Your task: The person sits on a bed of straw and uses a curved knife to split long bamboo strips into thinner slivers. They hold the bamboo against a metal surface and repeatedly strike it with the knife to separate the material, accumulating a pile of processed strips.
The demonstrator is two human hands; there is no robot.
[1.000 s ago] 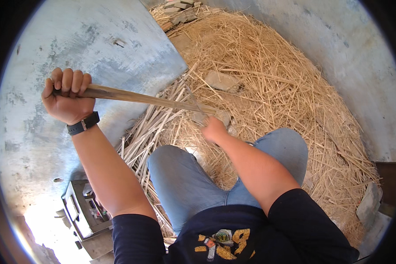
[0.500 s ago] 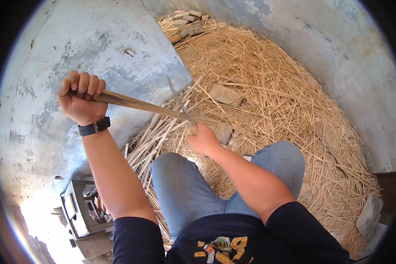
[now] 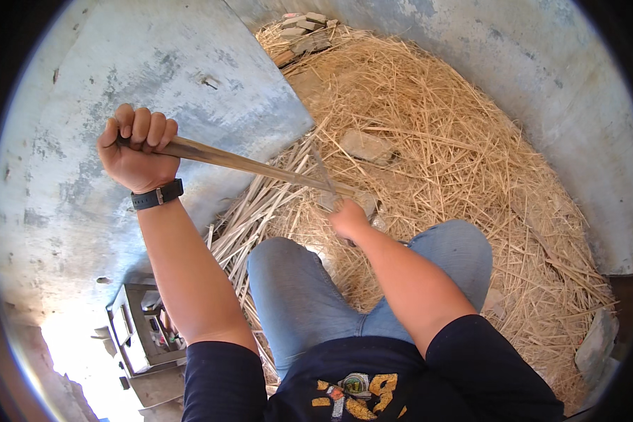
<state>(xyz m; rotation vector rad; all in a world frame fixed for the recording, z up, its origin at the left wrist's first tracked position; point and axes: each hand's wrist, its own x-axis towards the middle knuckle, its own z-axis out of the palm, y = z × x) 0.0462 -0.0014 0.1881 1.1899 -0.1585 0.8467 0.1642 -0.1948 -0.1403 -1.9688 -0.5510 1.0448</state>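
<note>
My left hand (image 3: pixel 139 149), with a dark watch on its wrist, is closed around the upper end of a long brown wooden stick (image 3: pixel 250 166). The stick slants down to the right, its lower end at a grey stone (image 3: pixel 368 204) between my knees. In my right hand (image 3: pixel 349 220) is a knife, gripped by its handle. Its thin blade (image 3: pixel 323 169) lies across the stick near the lower end and looks slightly blurred. The knife's handle is mostly hidden by my fingers.
Straw and shavings (image 3: pixel 457 155) cover the ground. Pale split strips (image 3: pixel 250 211) lie left of my knees. A flat stone (image 3: pixel 367 146) sits ahead, and broken bricks (image 3: pixel 306 29) are piled farther off. A worn blue-grey wall (image 3: pixel 541 70) curves around; a wooden box with small items (image 3: pixel 144 327) stands lower left.
My right hand and the knife have moved down and right along the stick, closer to its lower end. My left hand still grips the top. The whole view has shifted slightly.
</note>
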